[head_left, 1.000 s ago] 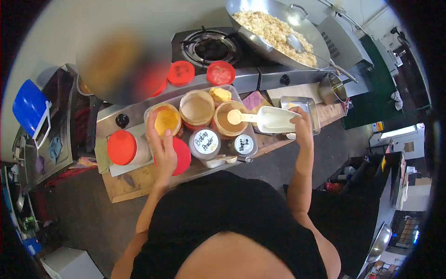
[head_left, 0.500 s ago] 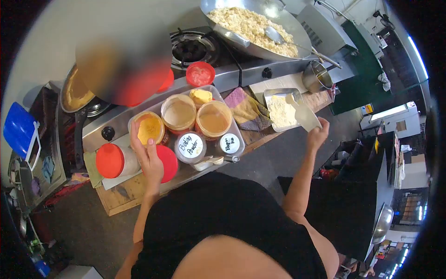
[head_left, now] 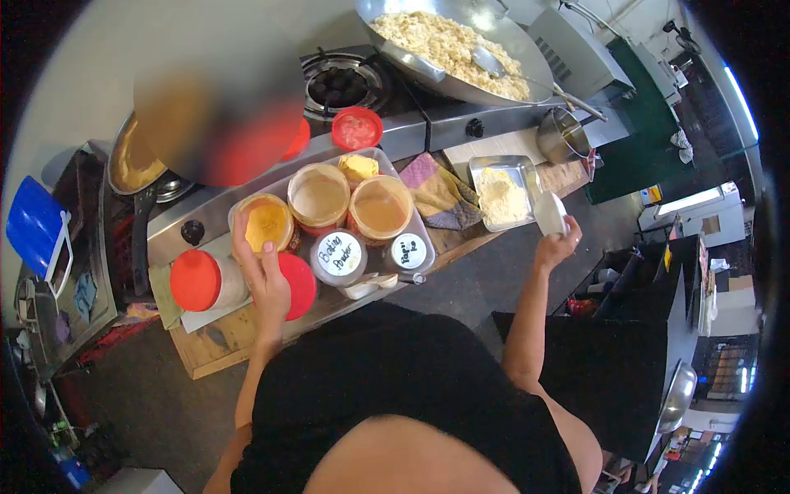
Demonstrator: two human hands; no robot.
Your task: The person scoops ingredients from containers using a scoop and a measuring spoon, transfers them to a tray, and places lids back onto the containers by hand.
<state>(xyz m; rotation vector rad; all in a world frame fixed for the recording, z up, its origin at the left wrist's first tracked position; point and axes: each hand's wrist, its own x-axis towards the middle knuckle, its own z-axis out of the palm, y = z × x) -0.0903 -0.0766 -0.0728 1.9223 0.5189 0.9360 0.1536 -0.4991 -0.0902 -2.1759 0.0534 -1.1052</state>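
Note:
My left hand point(head_left: 265, 276) has its fingers spread around the near side of an open jar of yellow powder point(head_left: 267, 226), beside a red lid point(head_left: 298, 286). My right hand point(head_left: 560, 243) is closed on a white scoop point(head_left: 549, 214) at the right edge of a metal tray point(head_left: 527, 171) with pale powder point(head_left: 502, 199) in it. Two open jars of tan powder point(head_left: 318, 198) point(head_left: 381, 207) stand in a plastic bin with a Baking Powder jar point(head_left: 339, 258) and a smaller labelled jar point(head_left: 406, 252).
A large wok point(head_left: 535, 62) of crumbly food with a ladle rests on the stove at the back. A metal pot point(head_left: 564, 136) stands at right, a frying pan point(head_left: 132, 156) at left. A cloth point(head_left: 440, 193) lies between bin and tray. A blurred patch hides the upper left.
My right hand moved the white scoop from over the tan powder jar to the tray and tilted it. A small spoon seen near that jar earlier is no longer visible. The view shifted.

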